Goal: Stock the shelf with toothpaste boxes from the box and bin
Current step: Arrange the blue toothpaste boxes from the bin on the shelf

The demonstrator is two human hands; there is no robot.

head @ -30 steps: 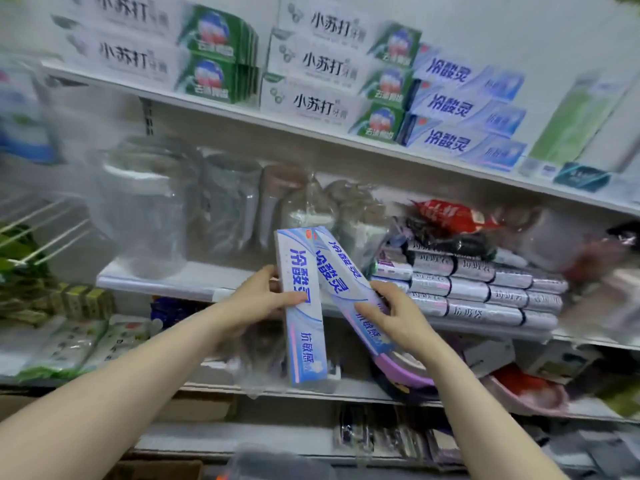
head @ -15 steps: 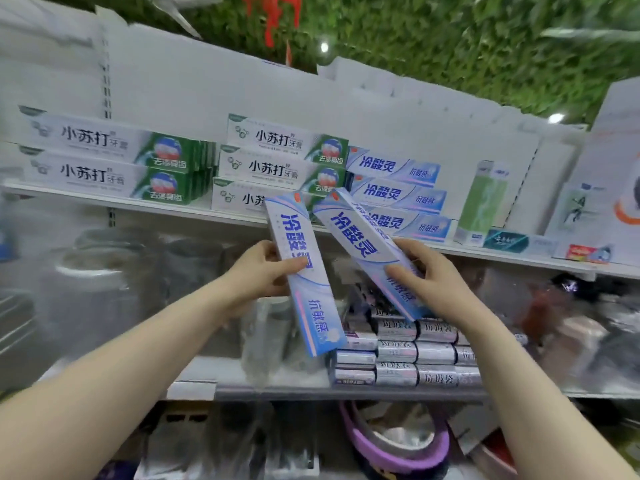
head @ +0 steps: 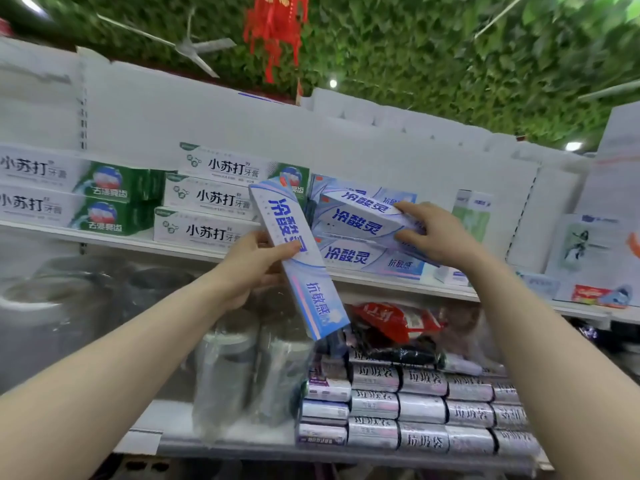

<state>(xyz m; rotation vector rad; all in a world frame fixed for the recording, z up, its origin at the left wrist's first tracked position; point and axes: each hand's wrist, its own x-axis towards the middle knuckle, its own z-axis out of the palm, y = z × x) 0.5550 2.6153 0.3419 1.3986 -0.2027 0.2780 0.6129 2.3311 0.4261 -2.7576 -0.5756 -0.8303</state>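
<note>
My left hand (head: 251, 268) grips a pale blue toothpaste box (head: 294, 251), held nearly upright and tilted, in front of the upper shelf (head: 114, 240). My right hand (head: 434, 237) grips a second pale blue toothpaste box (head: 360, 206) by its right end, lying on top of the stack of same blue boxes (head: 349, 254) on that shelf. To the left stand stacks of white-and-green toothpaste boxes (head: 214, 199). The source box and bin are out of view.
A tall green-and-white box (head: 472, 216) stands right of the blue stack, with small packs (head: 592, 294) farther right. The shelf below holds rolls of bin bags (head: 415, 410), a red packet (head: 398, 320) and clear plastic containers (head: 225, 375). White back panels rise behind.
Both hands rose from the lower shelf to the upper one. My right hand swung its box flat and onto the blue stack; my left hand lifted its box beside it.
</note>
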